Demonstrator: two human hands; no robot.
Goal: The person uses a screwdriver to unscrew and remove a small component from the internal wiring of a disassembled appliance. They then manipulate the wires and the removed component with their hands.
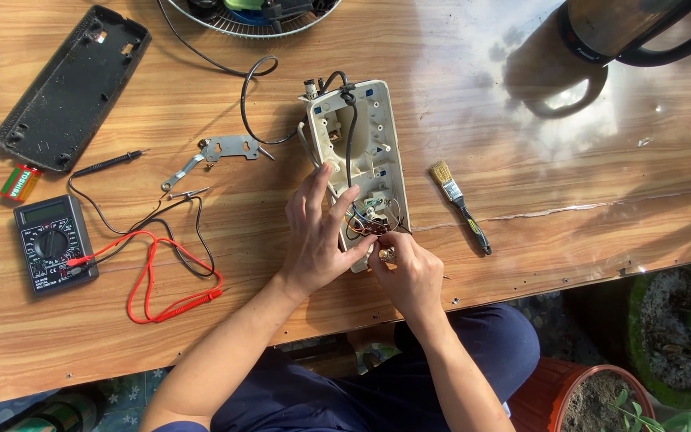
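Note:
An opened cream plastic housing lies on the wooden table, with a black cable running through it and coloured wires at its near end. My left hand rests on the housing's left wall, fingers spread toward the wires. At the housing's near end, my right hand pinches a small metal part beside the wires.
A small paintbrush lies right of the housing. To the left are a metal bracket, a black cover plate, a battery and a multimeter with red and black leads. A kettle stands far right.

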